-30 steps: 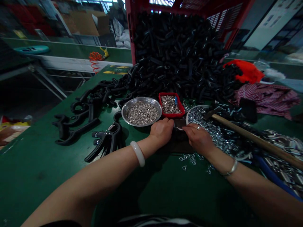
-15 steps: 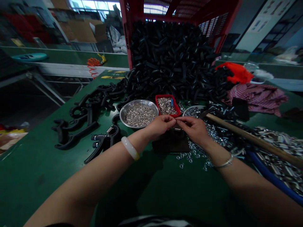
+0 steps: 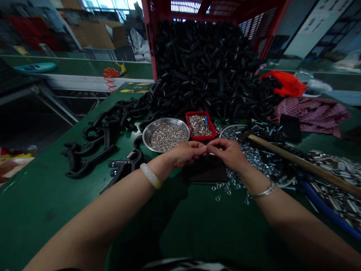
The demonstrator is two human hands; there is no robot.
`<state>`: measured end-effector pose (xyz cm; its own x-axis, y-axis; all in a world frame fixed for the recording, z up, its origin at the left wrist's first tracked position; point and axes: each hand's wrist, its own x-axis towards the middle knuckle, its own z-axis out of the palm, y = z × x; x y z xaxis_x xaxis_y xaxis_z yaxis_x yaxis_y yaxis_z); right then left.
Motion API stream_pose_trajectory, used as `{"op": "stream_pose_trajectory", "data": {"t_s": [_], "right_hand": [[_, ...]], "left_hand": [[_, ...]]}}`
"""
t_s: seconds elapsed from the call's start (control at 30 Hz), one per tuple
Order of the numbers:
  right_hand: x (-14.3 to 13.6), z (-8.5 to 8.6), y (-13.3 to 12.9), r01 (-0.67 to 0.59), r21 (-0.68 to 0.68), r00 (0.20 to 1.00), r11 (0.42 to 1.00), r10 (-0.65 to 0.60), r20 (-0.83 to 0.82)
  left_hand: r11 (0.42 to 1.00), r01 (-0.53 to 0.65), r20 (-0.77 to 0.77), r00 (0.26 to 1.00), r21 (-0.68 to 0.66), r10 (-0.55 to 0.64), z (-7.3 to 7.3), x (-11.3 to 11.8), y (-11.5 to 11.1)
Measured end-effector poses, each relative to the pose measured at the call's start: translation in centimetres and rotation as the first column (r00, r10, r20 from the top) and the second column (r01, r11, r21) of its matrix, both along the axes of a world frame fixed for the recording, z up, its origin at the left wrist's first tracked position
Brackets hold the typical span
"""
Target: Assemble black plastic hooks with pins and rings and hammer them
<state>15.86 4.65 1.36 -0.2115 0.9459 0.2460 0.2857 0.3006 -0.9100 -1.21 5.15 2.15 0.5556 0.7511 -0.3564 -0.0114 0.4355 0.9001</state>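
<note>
My left hand (image 3: 189, 153) and my right hand (image 3: 228, 152) meet at the fingertips above a dark flat block (image 3: 204, 173). Both are closed in a pinch; whatever small piece sits between the fingers is too small to make out. Just beyond them stands a red tray (image 3: 200, 126) of small metal pins with a blue item in it. To the left of it is a steel bowl (image 3: 166, 135) full of tiny metal parts. Loose metal rings (image 3: 225, 187) lie by my right wrist.
A hammer with a wooden handle (image 3: 293, 156) lies at right over metal parts. Black clamp pieces (image 3: 90, 158) lie at left. A large heap of black parts (image 3: 208, 71) spills from a red crate (image 3: 151, 45). A checked cloth (image 3: 313, 113) sits at back right.
Both hands have come slightly lower and nearer to me, staying pinched together at the fingertips. The camera view has shifted a little.
</note>
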Motion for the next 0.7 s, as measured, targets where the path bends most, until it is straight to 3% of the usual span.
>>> {"op": "stream_pose_trajectory", "data": {"t_s": [0.13, 0.23, 0.27, 0.33, 0.43, 0.57, 0.7], "right_hand": [[-0.2, -0.8, -0.5, 0.081, 0.156, 0.985, 0.984, -0.103, 0.138], [-0.1, -1.7, -1.2, 0.085, 0.300, 0.878, 0.950, -0.214, 0.427], [-0.1, -2.1, -1.5, 0.056, 0.333, 0.818, 0.941, -0.235, 0.525], [0.0, -2.7, -1.8, 0.003, 0.370, 0.702, 0.929, -0.265, 0.661], [0.0, -3.3, -2.0, -0.010, 0.413, 0.615, 0.911, -0.320, 0.721], [0.0, -3.2, -1.9, -0.043, 0.426, 0.569, 0.904, -0.328, 0.754], [-0.6, -2.4, -1.9, -0.160, 0.432, 0.434, 0.888, -0.330, 0.839]], "left_hand": [[0.997, -0.066, -0.114, 0.991, 0.050, 0.071, -0.1, 0.1, 0.0], [0.958, -0.074, -0.302, 0.940, 0.276, 0.160, -0.2, -0.1, 0.1], [0.919, -0.032, -0.383, 0.903, 0.392, 0.195, -0.3, -0.2, 0.2], [0.790, 0.111, -0.532, 0.793, 0.603, 0.295, -0.6, -0.4, 0.2], [0.590, 0.329, -0.646, 0.599, 0.737, 0.473, -0.9, -0.4, -0.1], [0.489, 0.476, -0.681, 0.447, 0.730, 0.581, -1.0, -0.3, -0.6], [0.444, 0.553, -0.696, 0.418, 0.705, 0.583, -0.9, -0.4, -0.9]]}}
